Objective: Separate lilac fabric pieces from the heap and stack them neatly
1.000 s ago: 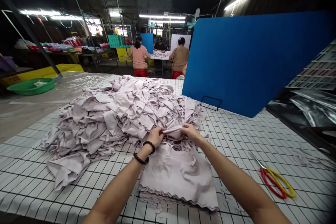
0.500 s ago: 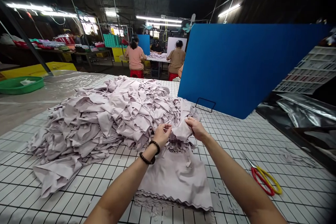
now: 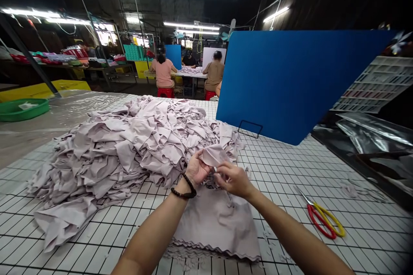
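Note:
A pale mauve fabric piece (image 3: 214, 154) is held up just in front of a large heap of like pieces (image 3: 142, 142). My left hand (image 3: 198, 167), wearing dark bead bracelets, grips its left side with the palm turned up. At the lower edge of that piece, my right hand (image 3: 234, 178) has thumb and fingertips pinched together. Below both hands lies a flat stack of cut pieces (image 3: 219, 223) with scalloped edges. Scissors (image 3: 322, 219) with red and yellow handles rest on the right of the gridded table, apart from my hands.
An upright blue board (image 3: 274, 86) stands on a wire foot at the back right. Small fabric scraps (image 3: 361, 191) lie near the right edge. A green basin (image 3: 24, 109) sits at the far left. Several people are seated at a table in the background.
My right hand has come down and left, toward my left hand. My left palm has turned upward and now grips the fabric piece, which has shifted left.

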Demonstrator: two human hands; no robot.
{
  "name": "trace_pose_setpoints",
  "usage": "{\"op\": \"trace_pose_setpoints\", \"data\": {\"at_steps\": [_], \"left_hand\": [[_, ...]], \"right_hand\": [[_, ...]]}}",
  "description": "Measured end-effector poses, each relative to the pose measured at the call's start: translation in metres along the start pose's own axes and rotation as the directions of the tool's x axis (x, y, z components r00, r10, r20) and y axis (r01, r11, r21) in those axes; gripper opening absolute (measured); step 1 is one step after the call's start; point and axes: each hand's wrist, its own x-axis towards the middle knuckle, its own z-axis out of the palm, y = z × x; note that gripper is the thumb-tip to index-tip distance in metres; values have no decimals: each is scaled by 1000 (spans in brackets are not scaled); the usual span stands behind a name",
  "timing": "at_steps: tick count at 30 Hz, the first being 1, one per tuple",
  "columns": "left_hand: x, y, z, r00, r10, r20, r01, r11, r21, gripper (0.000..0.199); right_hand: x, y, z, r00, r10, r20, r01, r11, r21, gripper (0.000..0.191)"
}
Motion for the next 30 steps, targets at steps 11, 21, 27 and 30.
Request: {"op": "trace_pose_setpoints", "data": {"at_steps": [11,21,27,30], "left_hand": [[0,-7,15,987,-137,88,133,990,41,25],[2,-3,-8,969,-9,-245,144,828,542,23],[9,10,4,975,141,-171,7,751,660,24],[15,19,40,961,251,117,-261,685,680,29]], "right_hand": [[30,33,-17,838,481,257,-474,408,780,34],[56,39,-50,873,424,242,-433,444,785,38],[77,36,-120,919,320,232,-393,678,621,34],[90,20,-156,937,190,291,-328,762,559,41]]}}
